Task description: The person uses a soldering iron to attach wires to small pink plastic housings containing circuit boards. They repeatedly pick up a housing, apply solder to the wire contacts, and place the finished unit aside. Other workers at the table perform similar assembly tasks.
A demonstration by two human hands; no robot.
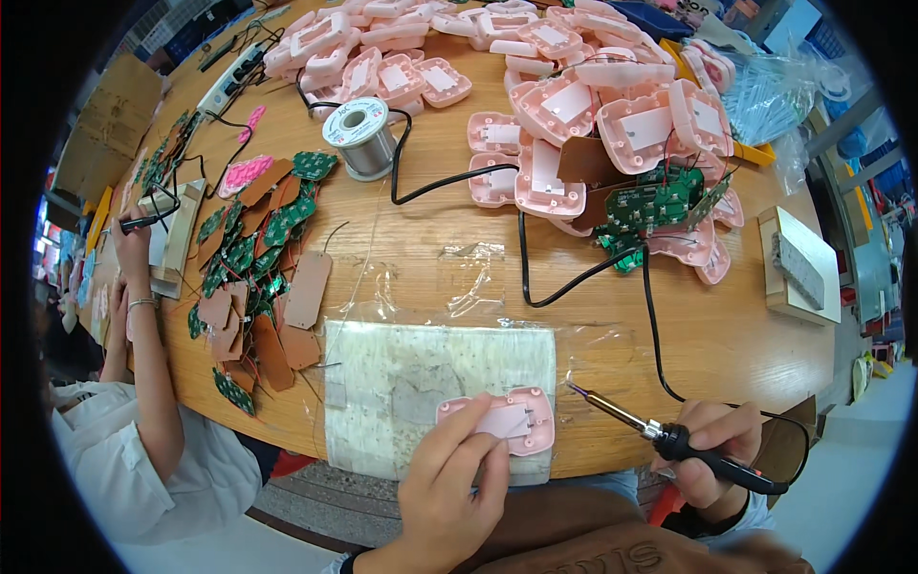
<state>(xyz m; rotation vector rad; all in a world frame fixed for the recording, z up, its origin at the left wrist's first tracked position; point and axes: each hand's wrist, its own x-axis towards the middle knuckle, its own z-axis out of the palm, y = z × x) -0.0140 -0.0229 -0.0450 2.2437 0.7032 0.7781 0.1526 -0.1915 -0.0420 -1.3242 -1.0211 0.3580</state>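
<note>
On the worn whitish mat (pixel 368 359) in front of me lies a small pink plastic casing half (pixel 539 430), its hollow inside facing up. My left hand (pixel 445 497) grips it from the near left, fingers bent over its left part and thumb near its lower edge. Small dark metal contacts show at the casing's right end. My right hand (pixel 732 445) is closed around the black handle of a soldering iron (pixel 675 442). Its metal tip points up and left, right of the mat and apart from the casing.
Circuit boards (pixel 273 225) and brown boards lie heaped at left, behind them a solder spool (pixel 368 143). Pink casings (pixel 555 91) pile up at the back, more green boards (pixel 660 206) at right. A black cable (pixel 660 335) crosses the table. Another person's arm (pixel 148 354) is at left.
</note>
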